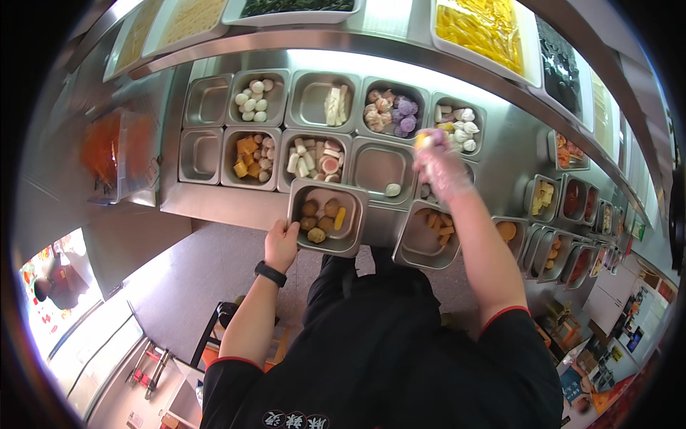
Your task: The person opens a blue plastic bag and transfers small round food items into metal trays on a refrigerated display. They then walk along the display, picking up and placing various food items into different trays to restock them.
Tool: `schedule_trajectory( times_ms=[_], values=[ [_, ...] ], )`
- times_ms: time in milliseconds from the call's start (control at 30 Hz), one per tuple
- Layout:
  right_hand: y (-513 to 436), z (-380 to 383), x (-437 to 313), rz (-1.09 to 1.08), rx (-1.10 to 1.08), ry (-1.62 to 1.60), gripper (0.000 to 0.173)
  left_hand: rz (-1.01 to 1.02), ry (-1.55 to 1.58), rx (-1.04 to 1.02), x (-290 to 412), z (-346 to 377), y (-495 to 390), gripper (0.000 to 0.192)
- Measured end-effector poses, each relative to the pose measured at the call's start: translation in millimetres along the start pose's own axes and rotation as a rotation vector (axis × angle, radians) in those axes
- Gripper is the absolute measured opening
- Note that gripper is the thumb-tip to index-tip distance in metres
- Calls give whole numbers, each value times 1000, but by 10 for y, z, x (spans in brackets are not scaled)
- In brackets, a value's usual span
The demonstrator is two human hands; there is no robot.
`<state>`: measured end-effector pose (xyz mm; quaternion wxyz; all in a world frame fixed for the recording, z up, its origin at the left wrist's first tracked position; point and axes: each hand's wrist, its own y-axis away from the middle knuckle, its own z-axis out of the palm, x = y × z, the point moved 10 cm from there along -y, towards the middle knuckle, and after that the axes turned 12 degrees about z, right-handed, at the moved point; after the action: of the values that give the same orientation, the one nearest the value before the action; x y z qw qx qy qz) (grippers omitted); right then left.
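My left hand [281, 246], bare with a black wristband, grips the left rim of a steel pan [351, 214] tilted at the counter's front edge. Several brown balls [317, 213] and a yellow stick [340, 219] lie in that pan. My right hand [444, 170], in a clear plastic glove, pinches a few small food pieces [431, 138], yellow, white and purple; motion blurs them. It hovers by the front left corner of a pan with white pleated dumplings [466, 128] and partly hides the pan below. Left of it, one whitish ball [393, 190] sits in a steel pan [378, 166].
Pans of white balls [254, 101], white sticks [336, 104], purple balls [404, 115], orange cubes [246, 155] and pink-and-white rolls [328, 161] fill the rows. A pan of tan pieces [439, 222] juts over the front edge. A metal shelf [343, 42] with trays overhangs the back.
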<state>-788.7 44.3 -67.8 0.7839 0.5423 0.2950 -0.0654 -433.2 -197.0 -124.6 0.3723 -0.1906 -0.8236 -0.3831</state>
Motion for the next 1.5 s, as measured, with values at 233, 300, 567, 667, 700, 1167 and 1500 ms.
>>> schedule_trajectory(
  times_ms=[233, 300, 567, 667, 700, 1167, 1500],
  values=[
    [-855, -1195, -416, 27, 332, 36, 39, 18, 41, 28, 61, -14, 36, 29],
    [-958, -1217, -387, 112, 291, 45, 36, 12, 37, 37, 31, -19, 36, 29],
    [-708, -1399, -459, 83, 318, -120, 40, -5, 55, 22, 52, -11, 36, 33],
    [-441, -1416, -533, 15, 340, -171, 40, 3, 17, 18, 107, -14, 43, 33],
    [-317, -1384, -594, -49, 341, -117, 39, 33, 11, 6, 142, -2, 40, 33],
    [626, 2147, 1352, -717, -260, 2057, 16, 0, -8, -6, 47, -28, 15, 33],
    [716, 2058, 898, -724, -237, 1765, 15, 14, 4, 4, 32, -44, 9, 32]
  ],
)
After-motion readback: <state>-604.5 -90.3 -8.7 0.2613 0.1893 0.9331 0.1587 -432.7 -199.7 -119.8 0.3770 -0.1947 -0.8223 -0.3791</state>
